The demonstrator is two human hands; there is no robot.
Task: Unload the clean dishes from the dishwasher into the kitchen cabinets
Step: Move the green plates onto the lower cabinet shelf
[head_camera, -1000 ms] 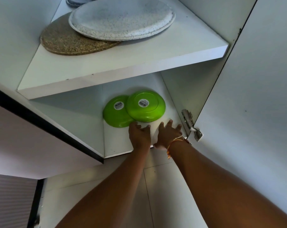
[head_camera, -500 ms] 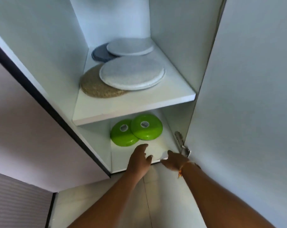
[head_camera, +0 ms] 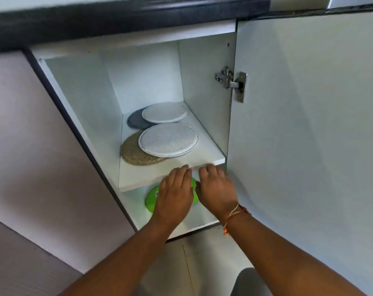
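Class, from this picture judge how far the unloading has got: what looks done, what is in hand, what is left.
Done: a green plate lies on the lower shelf of the cabinet. In hand: nothing. The left hand and right hand are empty, with fingers straight, in front of it. Left: the cabinet door stands open. The dishwasher is out of view, so remaining dishes cannot be told.

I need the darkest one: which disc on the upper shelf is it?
The dark grey disc at the back left, half under the small white disc; the big white disc and tan disc in front are paler.
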